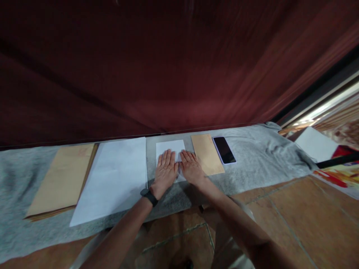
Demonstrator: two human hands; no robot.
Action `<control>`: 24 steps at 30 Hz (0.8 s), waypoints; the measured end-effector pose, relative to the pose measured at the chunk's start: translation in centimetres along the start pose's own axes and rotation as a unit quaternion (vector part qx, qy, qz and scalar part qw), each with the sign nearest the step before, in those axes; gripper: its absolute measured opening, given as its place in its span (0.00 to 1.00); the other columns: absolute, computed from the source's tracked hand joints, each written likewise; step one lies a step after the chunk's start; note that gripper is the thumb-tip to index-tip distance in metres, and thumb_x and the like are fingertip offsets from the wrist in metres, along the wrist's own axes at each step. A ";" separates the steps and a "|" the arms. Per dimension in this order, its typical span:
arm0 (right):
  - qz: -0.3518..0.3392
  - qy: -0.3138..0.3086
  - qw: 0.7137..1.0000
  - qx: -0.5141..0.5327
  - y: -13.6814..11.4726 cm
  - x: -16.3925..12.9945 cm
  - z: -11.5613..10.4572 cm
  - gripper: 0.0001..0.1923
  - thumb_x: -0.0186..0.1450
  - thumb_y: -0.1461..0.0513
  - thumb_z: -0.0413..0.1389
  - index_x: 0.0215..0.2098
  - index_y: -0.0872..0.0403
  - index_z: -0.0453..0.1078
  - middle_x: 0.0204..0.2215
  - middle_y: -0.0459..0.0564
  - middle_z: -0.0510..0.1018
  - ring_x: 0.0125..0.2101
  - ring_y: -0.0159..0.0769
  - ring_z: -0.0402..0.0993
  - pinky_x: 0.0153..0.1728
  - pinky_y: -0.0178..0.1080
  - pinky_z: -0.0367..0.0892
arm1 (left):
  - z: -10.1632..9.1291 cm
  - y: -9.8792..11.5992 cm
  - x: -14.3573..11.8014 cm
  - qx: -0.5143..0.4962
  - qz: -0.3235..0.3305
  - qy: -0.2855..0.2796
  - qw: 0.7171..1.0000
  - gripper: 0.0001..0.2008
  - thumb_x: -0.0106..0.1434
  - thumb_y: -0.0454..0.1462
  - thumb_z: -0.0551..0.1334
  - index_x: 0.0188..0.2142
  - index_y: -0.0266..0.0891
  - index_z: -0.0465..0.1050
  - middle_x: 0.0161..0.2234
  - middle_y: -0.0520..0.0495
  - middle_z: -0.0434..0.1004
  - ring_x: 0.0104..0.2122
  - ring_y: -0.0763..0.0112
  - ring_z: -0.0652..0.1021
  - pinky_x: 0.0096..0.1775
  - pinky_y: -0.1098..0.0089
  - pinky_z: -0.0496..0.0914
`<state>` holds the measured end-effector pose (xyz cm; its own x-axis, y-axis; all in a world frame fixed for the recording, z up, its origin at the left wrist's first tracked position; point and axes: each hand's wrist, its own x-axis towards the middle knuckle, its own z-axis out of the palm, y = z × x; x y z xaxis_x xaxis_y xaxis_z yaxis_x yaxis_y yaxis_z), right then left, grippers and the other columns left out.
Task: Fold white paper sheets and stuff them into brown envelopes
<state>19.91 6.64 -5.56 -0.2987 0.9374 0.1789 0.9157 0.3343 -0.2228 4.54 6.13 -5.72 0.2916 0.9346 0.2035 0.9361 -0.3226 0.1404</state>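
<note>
grey felt-covered bench (252, 157) under dark red curtain (168, 63): both hands flat on small white folded paper sheet (170, 148).

left hand (166, 170) and right hand (191, 167) side by side, open palms pressing, gripping nothing; sheet directly beneath, long axis running away; tan envelope (206, 154) just right, black phone (224, 150) beyond.

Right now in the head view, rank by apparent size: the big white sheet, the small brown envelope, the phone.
1. big white sheet, clearly largest.
2. small brown envelope, right of the hands.
3. phone, smallest, lying beside the envelope at similar distance.

Dark red curtain (168, 67) above brown tiled floor (294, 209).
</note>
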 end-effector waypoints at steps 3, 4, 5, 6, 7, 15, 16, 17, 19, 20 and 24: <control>0.010 0.007 1.000 0.000 0.4 1.2 0.3 0.26 0.75 0.59 0.45 0.68 0.62 0.62 0.69 0.59 0.63 0.68 0.47 0.59 0.68 0.50 0.54 | 0.3 -0.1 0.0 0.005 -0.026 0.015 1.000 0.30 0.73 0.40 0.46 0.69 0.25 0.57 0.71 0.30 0.53 0.71 0.51 0.56 0.69 0.48 0.51; 0.013 0.008 1.000 0.001 0.6 1.6 0.4 0.26 0.75 0.59 0.45 0.68 0.62 0.62 0.68 0.59 0.63 0.68 0.47 0.59 0.68 0.50 0.55 | 0.3 -0.1 0.0 0.006 -0.032 0.020 0.999 0.30 0.73 0.40 0.46 0.69 0.25 0.56 0.71 0.30 0.52 0.71 0.51 0.55 0.69 0.47 0.51; 0.015 0.007 1.000 0.001 0.6 2.0 0.4 0.27 0.75 0.60 0.44 0.68 0.61 0.61 0.69 0.59 0.63 0.68 0.46 0.59 0.68 0.50 0.55 | 0.4 -0.1 0.0 0.007 -0.037 0.024 0.999 0.30 0.73 0.40 0.46 0.70 0.24 0.56 0.71 0.29 0.53 0.71 0.51 0.55 0.69 0.47 0.51; 0.018 0.005 1.000 0.000 0.7 2.3 0.4 0.27 0.75 0.60 0.44 0.69 0.62 0.61 0.69 0.59 0.63 0.68 0.46 0.59 0.67 0.50 0.55 | 0.4 -0.1 0.0 0.009 -0.040 0.026 0.999 0.31 0.72 0.40 0.46 0.70 0.24 0.56 0.71 0.29 0.53 0.71 0.50 0.55 0.69 0.47 0.51; 0.020 0.001 1.000 -0.001 0.8 2.7 0.4 0.27 0.75 0.60 0.44 0.69 0.62 0.60 0.69 0.59 0.62 0.68 0.46 0.59 0.68 0.50 0.55 | 0.4 -0.2 0.1 0.010 -0.044 0.027 0.999 0.31 0.72 0.39 0.46 0.69 0.23 0.56 0.70 0.28 0.53 0.71 0.49 0.55 0.69 0.47 0.51; 0.008 -0.008 1.000 -0.003 0.3 4.7 0.3 0.26 0.76 0.58 0.43 0.70 0.58 0.60 0.69 0.56 0.62 0.69 0.46 0.57 0.68 0.51 0.53 | 0.5 -0.7 1.2 -0.001 -0.030 0.006 1.000 0.29 0.72 0.38 0.46 0.70 0.32 0.58 0.71 0.36 0.55 0.71 0.51 0.55 0.69 0.46 0.50; 0.011 -0.006 1.000 -0.004 0.2 4.9 0.5 0.27 0.76 0.57 0.43 0.70 0.58 0.60 0.70 0.56 0.61 0.69 0.47 0.57 0.68 0.52 0.53 | 0.6 -0.8 1.3 -0.001 -0.033 0.005 0.999 0.29 0.72 0.38 0.46 0.70 0.33 0.58 0.71 0.36 0.55 0.71 0.52 0.55 0.69 0.46 0.50; 0.015 -0.003 1.000 -0.005 0.1 5.1 0.7 0.27 0.76 0.57 0.43 0.69 0.58 0.60 0.70 0.57 0.61 0.69 0.47 0.57 0.68 0.52 0.53 | 0.7 -0.9 1.4 0.000 -0.039 0.007 0.999 0.29 0.73 0.39 0.46 0.70 0.34 0.58 0.71 0.36 0.54 0.71 0.52 0.55 0.69 0.46 0.50; 0.024 0.004 1.000 -0.008 0.0 5.5 1.1 0.27 0.76 0.57 0.43 0.69 0.60 0.60 0.70 0.60 0.60 0.69 0.48 0.57 0.68 0.52 0.54 | 0.8 -1.1 1.5 0.004 -0.054 0.015 0.998 0.29 0.73 0.39 0.46 0.70 0.33 0.57 0.71 0.35 0.54 0.72 0.53 0.55 0.68 0.47 0.51; 0.028 0.007 1.000 -0.008 0.0 5.6 1.3 0.28 0.76 0.57 0.43 0.69 0.61 0.59 0.70 0.61 0.59 0.69 0.48 0.57 0.68 0.52 0.54 | 0.8 -1.3 1.5 0.007 -0.063 0.019 0.998 0.29 0.72 0.39 0.46 0.70 0.31 0.57 0.71 0.34 0.54 0.72 0.53 0.55 0.68 0.47 0.51; 0.039 0.021 0.999 -0.004 0.1 5.8 1.9 0.29 0.76 0.56 0.43 0.70 0.64 0.58 0.69 0.63 0.60 0.68 0.50 0.58 0.67 0.52 0.54 | 0.7 -2.1 1.6 0.006 -0.083 0.033 0.996 0.31 0.71 0.39 0.47 0.70 0.25 0.56 0.70 0.30 0.56 0.71 0.52 0.57 0.68 0.48 0.52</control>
<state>17.78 12.31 -6.35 -0.2145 0.9557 0.2017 0.9378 0.2592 -0.2309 3.21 8.38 -6.37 0.1190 0.9630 0.2419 0.9727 -0.1620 0.1664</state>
